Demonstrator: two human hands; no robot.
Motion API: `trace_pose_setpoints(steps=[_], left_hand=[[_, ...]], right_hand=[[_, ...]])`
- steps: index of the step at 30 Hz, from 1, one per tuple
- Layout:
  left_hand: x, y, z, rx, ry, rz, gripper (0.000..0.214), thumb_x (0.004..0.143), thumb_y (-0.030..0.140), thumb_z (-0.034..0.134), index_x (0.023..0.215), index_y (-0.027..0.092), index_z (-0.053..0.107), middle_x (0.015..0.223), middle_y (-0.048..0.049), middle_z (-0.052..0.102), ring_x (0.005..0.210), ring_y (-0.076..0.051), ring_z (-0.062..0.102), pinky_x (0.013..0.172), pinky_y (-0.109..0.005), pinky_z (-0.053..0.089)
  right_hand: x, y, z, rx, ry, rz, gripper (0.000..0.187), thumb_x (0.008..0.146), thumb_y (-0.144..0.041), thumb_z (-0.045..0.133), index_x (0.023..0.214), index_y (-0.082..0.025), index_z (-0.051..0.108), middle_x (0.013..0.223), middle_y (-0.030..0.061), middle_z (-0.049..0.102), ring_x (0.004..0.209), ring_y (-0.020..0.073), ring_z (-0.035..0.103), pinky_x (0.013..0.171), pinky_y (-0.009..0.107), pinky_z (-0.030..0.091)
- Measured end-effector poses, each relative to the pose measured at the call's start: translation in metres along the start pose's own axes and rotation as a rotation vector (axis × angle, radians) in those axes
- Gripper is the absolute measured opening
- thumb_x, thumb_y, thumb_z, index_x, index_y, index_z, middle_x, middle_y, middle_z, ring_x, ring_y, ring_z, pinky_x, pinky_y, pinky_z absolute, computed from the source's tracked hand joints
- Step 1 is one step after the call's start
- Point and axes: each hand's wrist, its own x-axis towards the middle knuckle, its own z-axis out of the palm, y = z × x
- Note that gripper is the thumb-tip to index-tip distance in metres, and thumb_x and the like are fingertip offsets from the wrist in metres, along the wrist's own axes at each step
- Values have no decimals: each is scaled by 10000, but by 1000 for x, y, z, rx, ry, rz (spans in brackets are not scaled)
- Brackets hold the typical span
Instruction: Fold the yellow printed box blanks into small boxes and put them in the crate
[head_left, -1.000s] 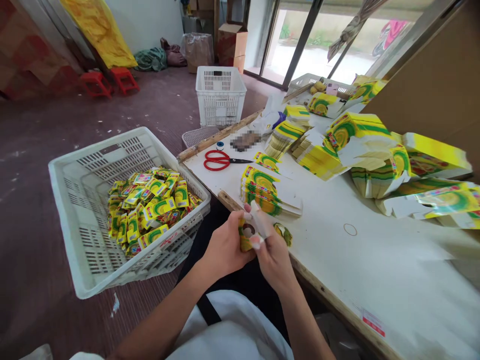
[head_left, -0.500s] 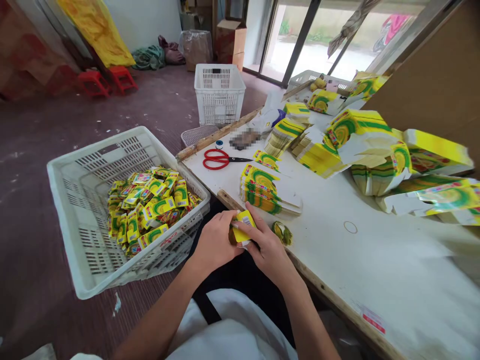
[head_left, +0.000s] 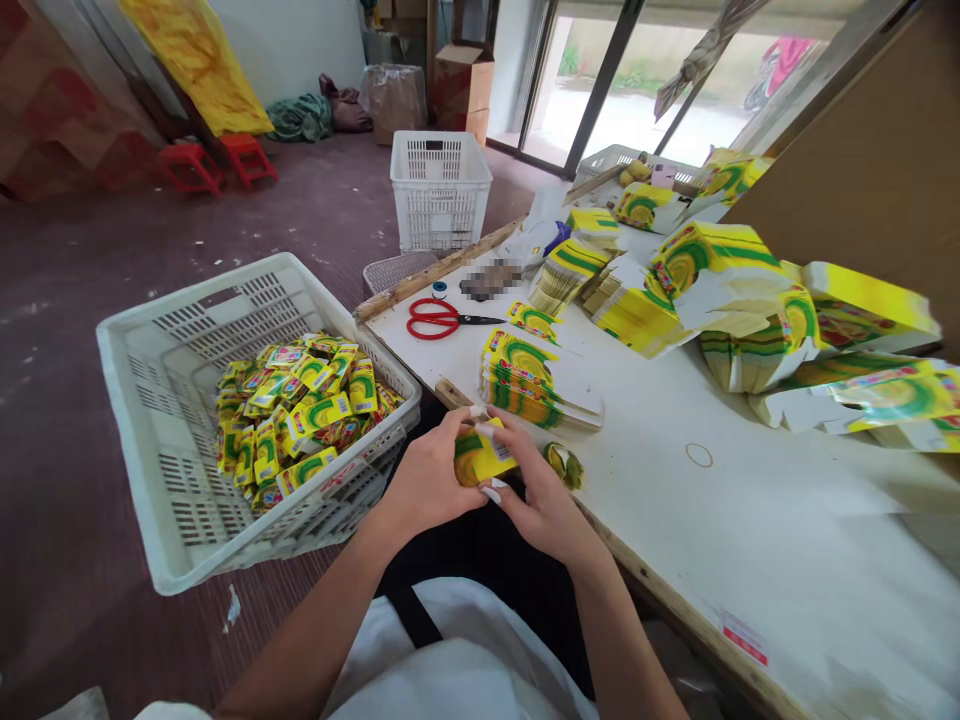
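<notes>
Between my two hands, above my lap at the table edge, is a small yellow and green printed cardboard box (head_left: 480, 458). My left hand (head_left: 427, 475) grips its left side, and my right hand (head_left: 536, 495) holds its right end, with fingers at a white flap. A barcode shows partly under the right fingers. Just beyond lies a stack of flat printed cartons (head_left: 525, 375) on the white table (head_left: 645, 530). A crumpled green and yellow bundle (head_left: 562, 466) sits right of my right hand. To the left, a white plastic crate (head_left: 135, 400) holds many small yellow boxes (head_left: 300, 410).
Red-handled scissors (head_left: 435, 319) and a small tape roll (head_left: 439, 289) lie on the table's far left. Piles of flat cartons (head_left: 720, 260) cover its back right. A second white crate (head_left: 441, 190) stands on the floor beyond. Red stools (head_left: 247, 160) stand farther back.
The small box has turned in my hands, showing more of its printed yellow and green face. My fingers have shifted to its upper and lower edges. The surroundings are unchanged.
</notes>
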Motion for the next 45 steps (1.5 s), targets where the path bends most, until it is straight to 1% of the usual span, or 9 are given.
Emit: trace_pose_setpoints(steps=[3, 6, 8, 13, 20, 27, 31, 38, 45], left_hand=[[4, -10, -3, -514, 304, -81, 669, 616, 370, 803, 1201, 219, 514, 1092, -83, 684, 947, -227, 675, 839, -343, 542], [13, -19, -13, -982, 698, -180, 610, 736, 663, 608, 1124, 197, 542, 1137, -117, 650, 1035, -207, 652, 891, -312, 535], [18, -21, -17, -1157, 770, -293, 631, 792, 732, 471, 1102, 187, 536, 1171, -147, 619, 1130, -209, 615, 944, -313, 517], [14, -23, -4, -1232, 570, -504, 396, 864, 548, 537, 1024, 185, 531, 1140, -142, 639, 1061, -204, 647, 920, -339, 529], [8, -21, 15, -1114, 343, -453, 410, 721, 453, 730, 978, 160, 600, 902, -55, 700, 774, -145, 664, 710, -263, 528], [1, -17, 21, -1069, 237, -449, 449, 633, 451, 814, 921, 154, 638, 825, -25, 699, 694, -107, 637, 636, -209, 504], [1, -17, 25, -1062, 203, -399, 439, 662, 435, 808, 967, 156, 662, 888, -49, 710, 770, -131, 654, 689, -235, 517], [14, -5, 32, -1218, 334, -241, 606, 676, 664, 693, 1005, 156, 688, 1143, -123, 691, 1123, -273, 623, 935, -372, 516], [10, -9, 37, -1070, 485, -93, 605, 672, 709, 666, 947, 171, 694, 954, -96, 720, 1007, -273, 665, 878, -363, 534]], right_hand=[[12, 13, -5, 89, 181, 24, 669, 844, -266, 610, 1439, -261, 306, 1469, 151, 453, 1218, 240, 579, 1003, 446, 488], [35, 31, -23, -135, 515, 120, 487, 830, -240, 574, 1303, -205, 460, 1238, 148, 627, 1058, 248, 641, 946, 481, 505], [51, 43, -34, -385, 553, 208, 452, 787, -176, 560, 1236, -168, 518, 1120, 149, 664, 1030, 284, 622, 930, 523, 486], [69, 62, -43, -619, 417, 274, 420, 691, -80, 519, 1100, -156, 583, 948, 133, 664, 938, 318, 581, 883, 539, 463], [69, 64, -42, -600, 434, 276, 504, 641, -104, 565, 1134, -183, 496, 934, 101, 615, 943, 304, 560, 878, 506, 460], [69, 55, -48, -482, 456, 299, 503, 631, -133, 550, 1122, -189, 455, 914, 63, 599, 760, 213, 596, 722, 404, 525], [55, 34, -35, -175, 498, 298, 469, 659, -182, 569, 1105, -213, 429, 844, 22, 619, 707, 185, 607, 666, 359, 525], [18, 1, 18, 311, 117, 307, 457, 695, -179, 589, 1115, -231, 417, 758, -26, 613, 660, 146, 599, 612, 295, 487], [8, -2, 10, 558, -4, 291, 670, 750, -311, 721, 1310, -247, 358, 875, 7, 624, 802, 172, 608, 785, 352, 478]])
